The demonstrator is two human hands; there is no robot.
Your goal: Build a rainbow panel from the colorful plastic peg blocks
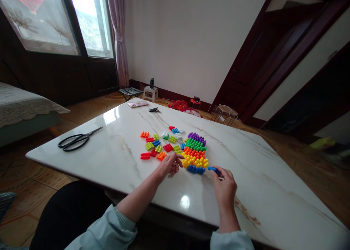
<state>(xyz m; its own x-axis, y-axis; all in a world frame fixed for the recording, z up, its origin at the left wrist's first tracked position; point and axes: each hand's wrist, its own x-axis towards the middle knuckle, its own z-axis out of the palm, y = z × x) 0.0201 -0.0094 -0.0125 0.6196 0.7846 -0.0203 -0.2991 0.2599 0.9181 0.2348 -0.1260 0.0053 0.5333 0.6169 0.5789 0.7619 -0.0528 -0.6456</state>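
Observation:
My right hand (pixel 225 182) pinches a small blue plastic piece (pixel 212 169) between thumb and fingertips, just right of a block of pieces with rounded knobs. That block runs in colour bands: purple (pixel 197 136), green (pixel 195 144), orange (pixel 194 152), yellow (pixel 201 162) and, nearest me, blue (pixel 195 169). At its left side is my left hand (pixel 172 164), index finger stretched toward the yellow band and the other fingers loosely curled. I see nothing held in it; whether the fingertip touches the block I cannot tell. Left of the block lie several loose pieces, among them red ones (pixel 167 148) and orange ones (pixel 162 156).
The glossy marble-look table (pixel 254 170) carries black-handled scissors (pixel 78 140) on the left. A phone (pixel 137 104) and a dark key bunch (pixel 155 110) lie near the far corner. Beyond stand a white stool (pixel 150 93) and a folding stool (pixel 130 92).

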